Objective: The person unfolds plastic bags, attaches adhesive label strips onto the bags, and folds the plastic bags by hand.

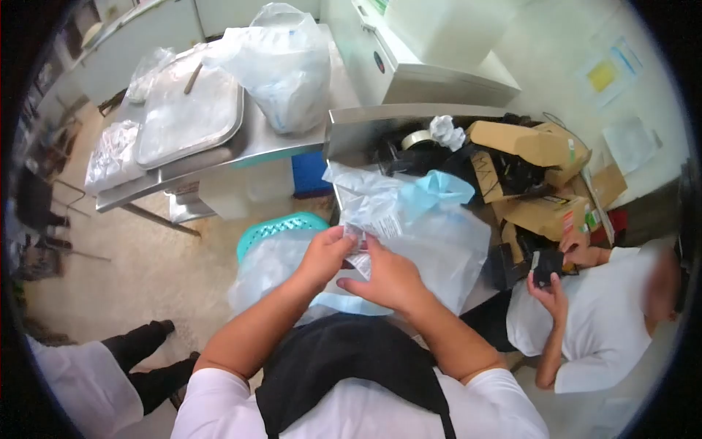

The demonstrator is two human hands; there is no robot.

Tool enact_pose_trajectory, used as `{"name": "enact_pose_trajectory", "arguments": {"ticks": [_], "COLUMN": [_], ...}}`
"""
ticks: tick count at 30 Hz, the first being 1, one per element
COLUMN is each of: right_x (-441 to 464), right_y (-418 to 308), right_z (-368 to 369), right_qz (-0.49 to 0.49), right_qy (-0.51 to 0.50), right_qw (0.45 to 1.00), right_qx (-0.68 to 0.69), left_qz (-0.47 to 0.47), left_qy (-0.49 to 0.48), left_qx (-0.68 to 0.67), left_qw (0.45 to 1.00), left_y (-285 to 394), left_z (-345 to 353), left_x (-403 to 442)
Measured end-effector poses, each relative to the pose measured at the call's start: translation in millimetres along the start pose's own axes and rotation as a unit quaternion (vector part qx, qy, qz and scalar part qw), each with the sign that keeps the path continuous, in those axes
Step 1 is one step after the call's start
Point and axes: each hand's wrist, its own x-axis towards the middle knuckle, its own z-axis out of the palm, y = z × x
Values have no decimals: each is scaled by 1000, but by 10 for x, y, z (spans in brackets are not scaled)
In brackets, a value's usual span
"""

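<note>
Metal table (342, 73) at upper l., w/ a tray (186, 121) on it; brown-handled tool (193, 78) lies at the tray's far part. Big stuffed plastic bag (285, 84) sits just r. of tray. Blue bin (311, 175) under the table edge, teal basket (287, 224) on the floor side, partly hidden by clear plastic (263, 267).

Second worktop, r. of ctr, is crowded: loose plastic bag (457, 245) spread over its near part, light-blue bag (439, 194) on top, then tape roll (417, 140), crumpled paper (446, 133) & torn cardboard boxes (523, 143) w/ black stuff inside. Co-worker (592, 322) close by at r. holds a black box (547, 267) in both hands. Another person (88, 380) at lower l., well apart.

Small printed packet (360, 263) is btwn the wearer's hands, in front of the apron (344, 366), above the plastic. L. hand (327, 256) pinches it, fingers bent, narrow gap. R. hand (389, 276) has thumb & fingertips on it too, palm partly open. Contents: can't tell.
</note>
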Motion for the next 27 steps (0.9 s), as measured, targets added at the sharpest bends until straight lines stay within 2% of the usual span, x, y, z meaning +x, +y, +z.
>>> {"name": "enact_pose_trajectory", "arguments": {"ticks": [2, 3, 5, 6, 9, 12, 14, 15, 17, 20, 21, 23, 26, 27], "right_x": [15, 111, 329, 354, 314, 355, 392, 402, 406, 330, 279, 168, 66, 44], "right_y": [154, 357, 813, 771, 597, 502, 471, 462, 461, 452, 439, 348, 347, 356], "right_z": [26, 158, 519, 426, -29, -161, -178, -177, -150, -82, -49, -19, 72, 89], "right_qz": [-20, -38, -68, -34, 48, 46, 31, 23, 2, -57, -80, -97, -155, -137], "right_qy": [-7, 36, 121, 126, 46, 21, 33, 38, 57, 70, 71, 77, 104, 94], "right_qw": [997, 983, 920, 880, 838, 763, 768, 771, 811, 871, 888, 918, 951, 956], "right_qx": [72, 173, 366, 457, 541, 645, 639, 635, 582, 483, 446, 376, 248, 242], "left_qz": [-29, -49, -88, -122, -133, -136, -150, -119, -53, -72, -103, -102, -71, -68], "left_qy": [22, 7, -25, -39, -106, -178, -225, -244, -280, -147, -181, -191, -120, -107], "left_qx": [-79, -80, -86, -77, -60, -47, -28, 1, 59, -45, -139, -175, -46, -53], "left_qw": [996, 996, 992, 989, 984, 974, 962, 962, 957, 986, 968, 961, 989, 991], "left_y": [-66, -45, 46, 98, 169, 143, 138, 89, -9, 22, 201, 429, 445, 455], "left_z": [-16, -26, -16, -4, 11, -4, -42, -64, -111, -177, -160, -103, -38, -12], "left_x": [7, -14, -102, -133, -185, -200, -199, -196, -185, -75, -30, 1, 86, 82]}}
